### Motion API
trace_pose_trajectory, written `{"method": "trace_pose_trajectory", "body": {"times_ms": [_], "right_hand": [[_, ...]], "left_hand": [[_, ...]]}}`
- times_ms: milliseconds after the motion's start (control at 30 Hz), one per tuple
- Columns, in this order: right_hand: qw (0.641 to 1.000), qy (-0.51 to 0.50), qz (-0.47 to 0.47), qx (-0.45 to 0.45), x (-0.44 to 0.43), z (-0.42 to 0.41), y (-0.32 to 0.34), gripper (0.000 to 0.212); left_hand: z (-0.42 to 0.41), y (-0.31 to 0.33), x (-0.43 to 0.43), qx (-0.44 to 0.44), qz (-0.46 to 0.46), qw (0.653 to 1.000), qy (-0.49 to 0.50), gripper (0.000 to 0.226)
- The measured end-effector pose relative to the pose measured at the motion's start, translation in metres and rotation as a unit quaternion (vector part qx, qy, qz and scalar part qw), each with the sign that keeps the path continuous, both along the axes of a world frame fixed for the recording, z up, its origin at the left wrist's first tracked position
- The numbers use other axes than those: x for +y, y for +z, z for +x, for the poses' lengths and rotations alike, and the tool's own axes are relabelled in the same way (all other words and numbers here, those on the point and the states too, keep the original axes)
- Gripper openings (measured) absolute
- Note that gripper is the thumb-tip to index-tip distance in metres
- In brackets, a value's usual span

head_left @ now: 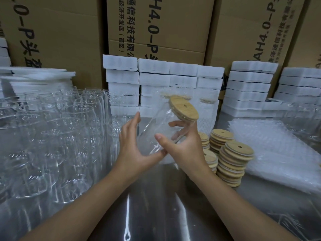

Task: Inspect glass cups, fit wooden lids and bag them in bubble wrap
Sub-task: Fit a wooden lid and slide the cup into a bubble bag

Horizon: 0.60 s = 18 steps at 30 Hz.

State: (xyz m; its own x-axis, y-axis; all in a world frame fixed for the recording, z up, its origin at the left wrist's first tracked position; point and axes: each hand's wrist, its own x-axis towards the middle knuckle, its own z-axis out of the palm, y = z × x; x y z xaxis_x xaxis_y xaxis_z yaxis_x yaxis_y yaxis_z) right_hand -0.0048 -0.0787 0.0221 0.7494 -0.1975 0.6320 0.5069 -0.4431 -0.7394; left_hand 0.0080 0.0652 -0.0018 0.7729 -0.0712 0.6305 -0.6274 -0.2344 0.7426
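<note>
Nearest to me, the shiny metal table [156, 206] lay under the person's two bare forearms. Above it both hands held one glass cup [151, 129] off the surface, tilted with its mouth up and away to the right. The left hand [133, 145] was spread wide, fingers nearly straight along the cup's left side and thumb under its base. The right hand [185, 145] gripped the cup from the other side, thumb pressed on the near wall and fingers curled round the far wall, showing through the glass. A round wooden lid [183, 110] with a small hole sat on the cup's mouth, just above the right fingers.

Just right of the right hand stood several stacks of wooden lids [233, 162] on the table. Further right lay a flat pile of bubble wrap [278, 153]. Left of the left hand, bare glass cups [57, 136] crowded together in rows.

Beyond the hands stood what looked like wrapped cups [206, 110], wood showing faintly at their tops. Behind those rose stacks of white foam packs [156, 79], and furthest back a wall of printed cardboard cartons [173, 23].
</note>
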Motion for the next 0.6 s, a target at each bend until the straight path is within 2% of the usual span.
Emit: {"method": "trace_pose_trajectory", "body": {"times_ms": [100, 233, 333, 467, 600], "right_hand": [[0.998, -0.013, 0.058, -0.034, -0.002, 0.000, 0.002, 0.071], [0.996, -0.040, 0.063, -0.038, -0.003, 0.001, 0.001, 0.076], [0.997, -0.052, 0.049, -0.031, -0.003, 0.001, 0.000, 0.077], [0.998, -0.052, 0.024, -0.030, -0.003, -0.002, 0.002, 0.065], [0.998, -0.044, 0.010, -0.033, -0.002, -0.002, 0.000, 0.070]], "left_hand": [[0.003, 0.002, -0.001, 0.111, -0.119, 0.986, -0.034, 0.078], [0.007, 0.006, -0.010, 0.239, -0.228, 0.943, -0.039, 0.013], [0.007, 0.006, -0.009, 0.239, -0.263, 0.935, -0.023, 0.013], [0.007, 0.005, -0.005, 0.199, -0.244, 0.949, 0.018, 0.009], [0.005, 0.008, -0.004, 0.138, -0.227, 0.963, 0.038, 0.010]]}}
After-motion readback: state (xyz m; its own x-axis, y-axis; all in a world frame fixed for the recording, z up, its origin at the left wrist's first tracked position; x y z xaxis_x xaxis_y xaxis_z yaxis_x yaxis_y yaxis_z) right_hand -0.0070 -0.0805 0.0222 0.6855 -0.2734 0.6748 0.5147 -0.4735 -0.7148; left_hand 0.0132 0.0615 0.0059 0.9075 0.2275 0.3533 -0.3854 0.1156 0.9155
